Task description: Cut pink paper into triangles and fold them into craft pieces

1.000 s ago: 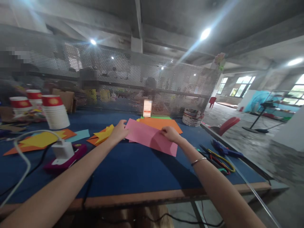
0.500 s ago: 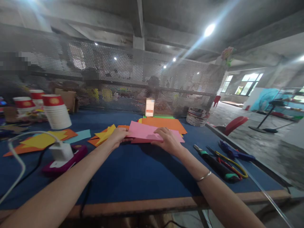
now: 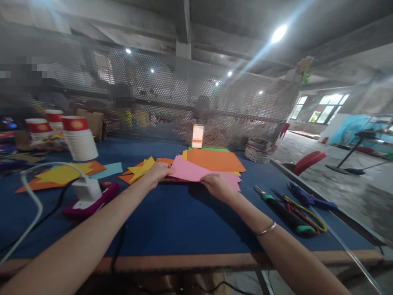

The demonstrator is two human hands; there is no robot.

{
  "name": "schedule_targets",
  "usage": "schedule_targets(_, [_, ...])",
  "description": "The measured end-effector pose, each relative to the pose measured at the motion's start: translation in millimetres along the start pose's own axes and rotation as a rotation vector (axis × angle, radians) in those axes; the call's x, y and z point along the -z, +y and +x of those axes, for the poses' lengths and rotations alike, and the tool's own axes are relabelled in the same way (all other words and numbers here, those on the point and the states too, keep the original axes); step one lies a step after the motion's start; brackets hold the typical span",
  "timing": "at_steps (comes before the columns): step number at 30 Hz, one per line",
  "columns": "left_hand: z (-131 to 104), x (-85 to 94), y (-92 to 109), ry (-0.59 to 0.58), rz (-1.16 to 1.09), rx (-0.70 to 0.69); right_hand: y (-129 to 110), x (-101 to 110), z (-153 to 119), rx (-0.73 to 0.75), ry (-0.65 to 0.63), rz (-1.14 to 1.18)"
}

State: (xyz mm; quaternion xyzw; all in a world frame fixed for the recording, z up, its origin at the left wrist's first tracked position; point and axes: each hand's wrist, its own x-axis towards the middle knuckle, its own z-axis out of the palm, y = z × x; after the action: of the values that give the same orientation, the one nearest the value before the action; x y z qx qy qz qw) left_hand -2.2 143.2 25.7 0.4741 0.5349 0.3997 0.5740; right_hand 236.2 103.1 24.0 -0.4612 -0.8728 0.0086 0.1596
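Observation:
A sheet of pink paper (image 3: 188, 169) is held between my two hands over the middle of the blue tabletop. My left hand (image 3: 160, 173) is closed on its left end, with some fingertips hidden under the sheet. My right hand (image 3: 218, 186) pinches the near edge toward the right. More pink paper with a jagged end shows to the right of that hand. Just behind lies a stack of coloured sheets, with an orange sheet (image 3: 216, 160) on top. Yellow paper cut to points (image 3: 141, 171) rests beside my left hand on orange pieces.
Stacked paper cups (image 3: 80, 141) stand at the left, behind a purple power strip (image 3: 92, 205) with a white plug. On the right lie a soldering-iron-like tool (image 3: 285, 215), pliers (image 3: 307, 213) and a blue glue gun (image 3: 310, 198). A perforated screen (image 3: 166, 94) and a worn bucket (image 3: 260, 150) stand behind.
My right hand's fingers have moved from lying over the pink paper to pinching its near edge. The sheet's near side has tilted down. The view has shifted slightly.

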Motion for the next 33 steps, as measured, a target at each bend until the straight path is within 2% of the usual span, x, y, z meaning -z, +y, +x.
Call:
schedule_targets(6, [0.6, 2.5, -0.3, -0.02, -0.035, -0.009, 1.2, -2.8, 0.3, -0.09, 0.008, 0.073])
schedule_targets(14, [4.2, 6.5, 1.6, -0.077, -0.11, 0.067, 2.4, -4.8, 2.0, -0.211, 0.028, 0.155])
schedule_targets(33, [4.4, 7.9, 0.4, -0.153, -0.207, 0.063, 17.7, -18.2, 3.9, -0.326, 0.04, 0.329])
